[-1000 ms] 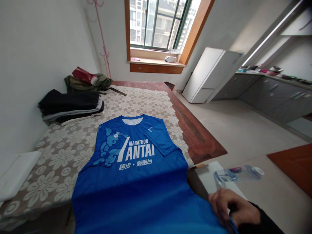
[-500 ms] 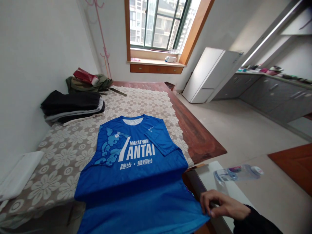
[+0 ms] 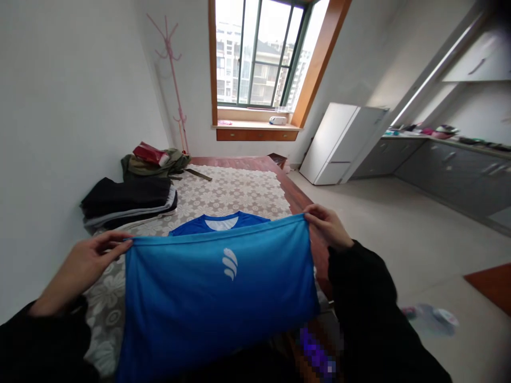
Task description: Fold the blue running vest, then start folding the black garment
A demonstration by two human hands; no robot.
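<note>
Where the lower part of the blue shirt [image 3: 219, 298] is lifted off the bed, it hangs as a wide, smooth panel in front of the camera, its back side showing a small white three-stripe logo. The blue shades from lighter near the raised edge to deeper toward the bottom. Beyond that edge, the shirt's collar end, with its white inner neckline, lies flat on the flower-patterned bedspread [image 3: 235, 191].

The left hand [image 3: 85, 263] pinches the left corner of the raised edge, fingers drawn together around the cloth and the thumb on top. The right hand [image 3: 329, 226] grips the right corner the same way, fingers curled closed over the fabric. Both arms wear black sleeves, and the edge runs nearly taut between the two hands.

A stack of folded dark clothes [image 3: 130, 199] lies on the bed by the wall, well apart from the shirt. A plastic bottle [image 3: 433, 318] lies blurred, low on the right.
</note>
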